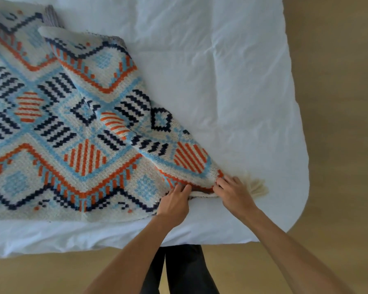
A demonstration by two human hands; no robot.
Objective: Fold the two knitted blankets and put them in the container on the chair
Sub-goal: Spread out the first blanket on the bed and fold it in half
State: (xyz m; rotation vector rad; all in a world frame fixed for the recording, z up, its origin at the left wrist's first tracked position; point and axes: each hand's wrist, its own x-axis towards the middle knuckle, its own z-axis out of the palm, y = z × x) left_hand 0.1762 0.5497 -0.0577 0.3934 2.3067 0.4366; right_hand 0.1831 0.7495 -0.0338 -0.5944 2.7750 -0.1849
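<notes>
A knitted blanket (72, 132) with cream, light blue, orange and navy diamond patterns lies spread over the left half of the bed. Its right edge is folded over in a long flap that runs down to a corner with a cream tassel (257, 185). My left hand (175, 201) pinches the blanket's near edge beside that corner. My right hand (235, 193) grips the corner itself, just left of the tassel. A grey knitted edge (51, 16) shows under the patterned blanket at the top left. The container and chair are out of view.
The bed has a white rumpled duvet (221, 81) whose right and near edges drop to a wooden floor (338, 124). I stand at the near edge, with my dark trousers (181, 270) visible below.
</notes>
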